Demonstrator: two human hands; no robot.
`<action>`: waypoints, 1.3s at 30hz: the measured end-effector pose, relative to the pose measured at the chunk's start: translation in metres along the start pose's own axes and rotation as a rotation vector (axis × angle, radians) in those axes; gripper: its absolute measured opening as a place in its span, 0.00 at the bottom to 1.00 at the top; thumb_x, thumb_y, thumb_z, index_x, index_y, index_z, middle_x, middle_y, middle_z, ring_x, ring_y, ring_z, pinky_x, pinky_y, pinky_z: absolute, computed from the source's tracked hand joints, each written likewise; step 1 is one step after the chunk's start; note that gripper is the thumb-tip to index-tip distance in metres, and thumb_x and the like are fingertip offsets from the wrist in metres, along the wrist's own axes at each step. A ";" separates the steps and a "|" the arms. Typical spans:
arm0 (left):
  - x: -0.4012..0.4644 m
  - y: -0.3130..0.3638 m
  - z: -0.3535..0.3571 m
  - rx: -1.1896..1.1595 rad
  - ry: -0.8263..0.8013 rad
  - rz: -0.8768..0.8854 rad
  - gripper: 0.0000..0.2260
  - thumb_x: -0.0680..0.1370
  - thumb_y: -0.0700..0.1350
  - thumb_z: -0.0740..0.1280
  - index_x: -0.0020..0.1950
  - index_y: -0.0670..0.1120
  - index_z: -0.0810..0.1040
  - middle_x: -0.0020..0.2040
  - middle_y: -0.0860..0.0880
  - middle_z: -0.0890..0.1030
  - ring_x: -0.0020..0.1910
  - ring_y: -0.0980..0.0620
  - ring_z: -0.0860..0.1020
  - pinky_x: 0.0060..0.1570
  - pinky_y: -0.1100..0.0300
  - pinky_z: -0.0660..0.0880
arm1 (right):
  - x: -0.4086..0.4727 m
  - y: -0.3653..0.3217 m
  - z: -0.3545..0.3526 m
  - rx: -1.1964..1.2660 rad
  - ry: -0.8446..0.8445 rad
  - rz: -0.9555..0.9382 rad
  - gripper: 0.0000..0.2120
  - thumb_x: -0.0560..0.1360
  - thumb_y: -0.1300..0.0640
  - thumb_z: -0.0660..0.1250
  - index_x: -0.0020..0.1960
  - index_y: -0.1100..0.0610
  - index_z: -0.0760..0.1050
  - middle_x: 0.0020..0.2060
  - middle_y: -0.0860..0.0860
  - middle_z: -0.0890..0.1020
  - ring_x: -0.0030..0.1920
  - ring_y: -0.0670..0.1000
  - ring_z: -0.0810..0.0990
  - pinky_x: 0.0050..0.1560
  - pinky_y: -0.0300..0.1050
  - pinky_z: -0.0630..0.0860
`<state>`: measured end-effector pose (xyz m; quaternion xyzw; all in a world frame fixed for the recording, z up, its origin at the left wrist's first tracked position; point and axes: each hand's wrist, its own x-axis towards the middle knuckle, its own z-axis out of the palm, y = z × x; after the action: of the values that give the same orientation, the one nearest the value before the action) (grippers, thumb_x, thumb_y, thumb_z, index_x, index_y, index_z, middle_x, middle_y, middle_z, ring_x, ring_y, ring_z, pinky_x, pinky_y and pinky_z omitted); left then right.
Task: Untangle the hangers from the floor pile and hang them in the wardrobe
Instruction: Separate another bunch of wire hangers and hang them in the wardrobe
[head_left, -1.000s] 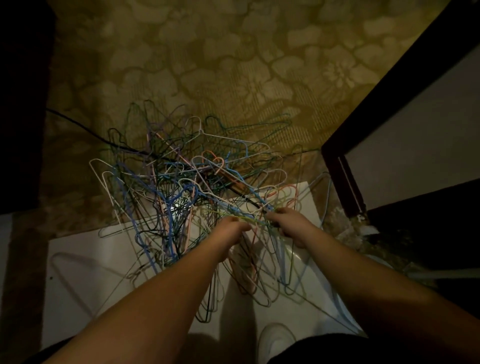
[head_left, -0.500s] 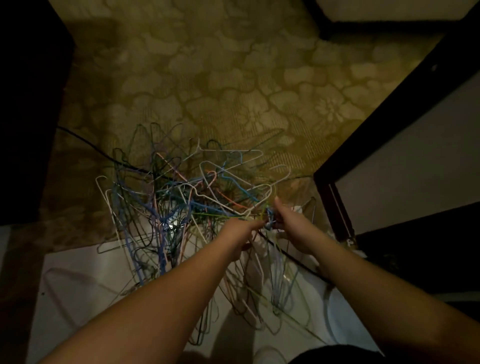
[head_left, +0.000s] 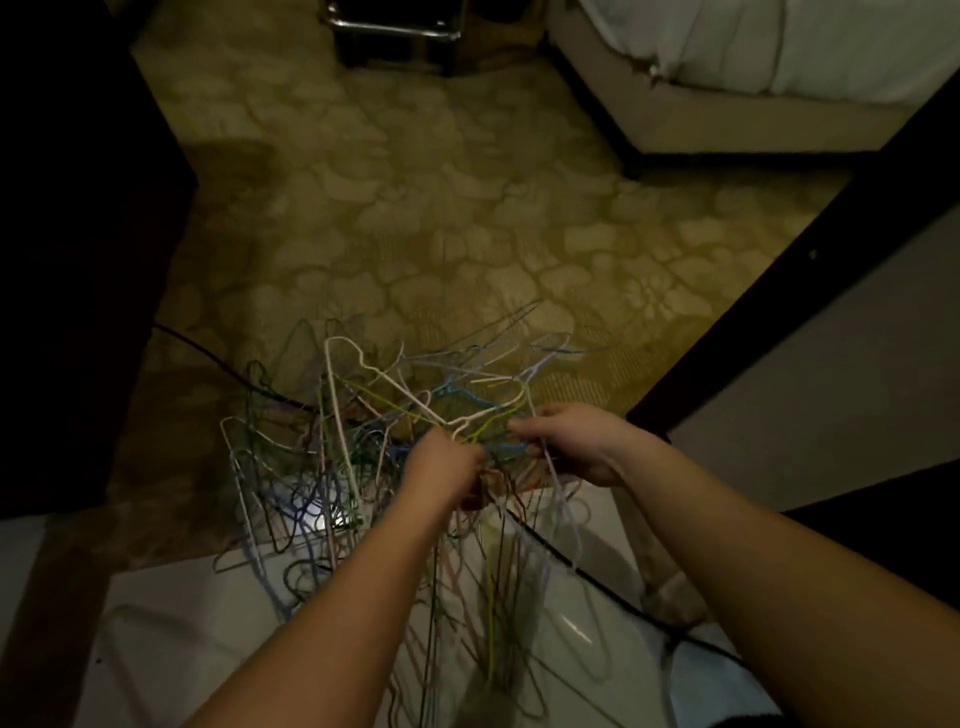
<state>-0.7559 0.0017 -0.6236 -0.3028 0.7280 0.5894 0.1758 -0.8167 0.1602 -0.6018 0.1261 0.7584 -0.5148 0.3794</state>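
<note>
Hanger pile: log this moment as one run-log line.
stage: untangling | left hand: grips hangers | right hand: grips hangers | hanger pile: tangled, partly lifted | hung: none visible

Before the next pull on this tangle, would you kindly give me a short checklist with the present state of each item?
1. Left hand grips wires in the hanger pile: ok.
2. Right hand grips wires at the knot: ok.
3. One hanger singled out: not ok; both hands hold several crossed wires.
4. White hanger free of the rest: not ok; it threads through other colours.
5. Black cable clear of the hangers: not ok; it runs under the pile.
6. Wardrobe rail within reach: cannot tell; it is not in view.
</note>
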 end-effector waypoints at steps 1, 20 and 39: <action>0.004 0.001 -0.008 0.004 0.024 0.021 0.09 0.72 0.46 0.66 0.50 0.45 0.76 0.46 0.39 0.81 0.43 0.39 0.82 0.48 0.41 0.81 | 0.004 0.000 -0.001 -0.053 0.031 0.011 0.12 0.75 0.52 0.72 0.46 0.60 0.75 0.35 0.54 0.76 0.35 0.51 0.76 0.41 0.49 0.76; 0.013 0.006 -0.034 -0.816 -0.324 -0.007 0.05 0.81 0.44 0.62 0.46 0.47 0.71 0.24 0.52 0.62 0.19 0.56 0.60 0.22 0.66 0.62 | -0.002 -0.003 -0.008 0.029 0.165 -0.177 0.14 0.79 0.52 0.66 0.38 0.57 0.70 0.29 0.52 0.71 0.28 0.50 0.70 0.33 0.46 0.67; 0.013 0.012 -0.016 -0.757 -0.333 -0.075 0.09 0.82 0.44 0.61 0.53 0.43 0.79 0.38 0.46 0.82 0.32 0.51 0.80 0.32 0.60 0.80 | -0.029 -0.038 0.022 -0.719 0.221 -0.397 0.20 0.81 0.43 0.57 0.40 0.56 0.73 0.33 0.52 0.76 0.36 0.52 0.75 0.34 0.44 0.67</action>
<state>-0.7721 -0.0150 -0.6190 -0.2728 0.4099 0.8497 0.1888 -0.8088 0.1298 -0.5596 -0.1084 0.9353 -0.2641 0.2090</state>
